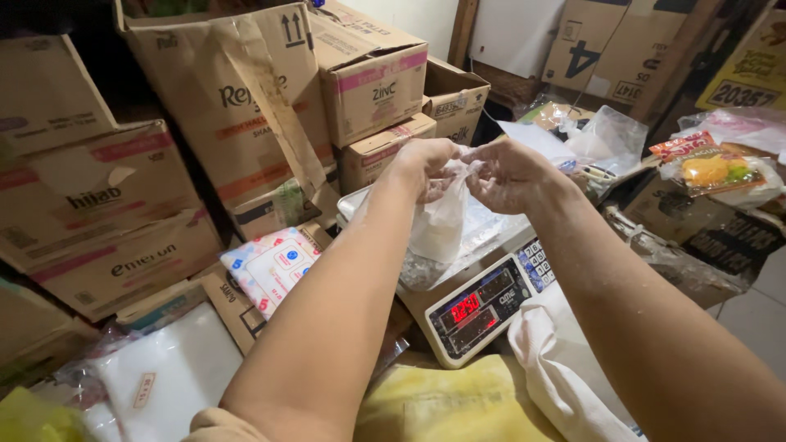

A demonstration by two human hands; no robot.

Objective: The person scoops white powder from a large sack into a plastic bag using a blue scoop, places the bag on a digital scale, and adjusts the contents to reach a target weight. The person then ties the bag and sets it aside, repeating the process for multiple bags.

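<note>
Nearest me, a yellow sack point(442, 405) and a white cloth sack point(565, 368) run off the bottom edge. Beyond them sits the digital scale point(483, 307), its red digits lit, its pan mostly hidden behind my arms and a plastic sheet. Above it, my left hand point(426, 168) and right hand point(508, 173) both pinch the top of a small clear plastic bag point(440, 221) of white powder; my fingertips are hidden in the plastic. Cardboard boxes point(246, 98) are stacked behind.
</note>
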